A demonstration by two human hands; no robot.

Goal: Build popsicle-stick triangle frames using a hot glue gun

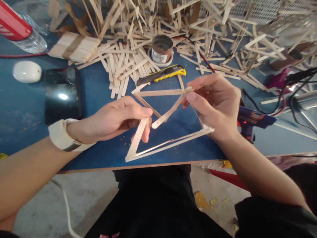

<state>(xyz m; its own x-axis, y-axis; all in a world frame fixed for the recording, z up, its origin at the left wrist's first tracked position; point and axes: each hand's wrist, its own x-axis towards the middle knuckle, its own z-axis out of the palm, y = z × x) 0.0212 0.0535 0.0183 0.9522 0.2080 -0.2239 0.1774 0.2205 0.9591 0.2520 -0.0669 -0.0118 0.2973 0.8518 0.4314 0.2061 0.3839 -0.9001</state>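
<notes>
Between my hands is a frame of joined wooden sticks [170, 141], held above the blue table near its front edge. My left hand [123, 117] pinches the top of a slanting stick on the frame's left side. At the upper right corner, where several sticks meet, my right hand [213, 102] grips the frame between thumb and fingers. Thin strands stretch near my right palm down to the lower right corner. A yellow and black utility knife [162, 75] lies just behind the frame.
Loose sticks [123, 66] and a brown jar [162, 49] are behind the knife. A bundle of sticks [74, 46], a white mouse [27, 71] and a black device [62, 96] are at left. A blue glue gun [257, 121] lies right, by cables.
</notes>
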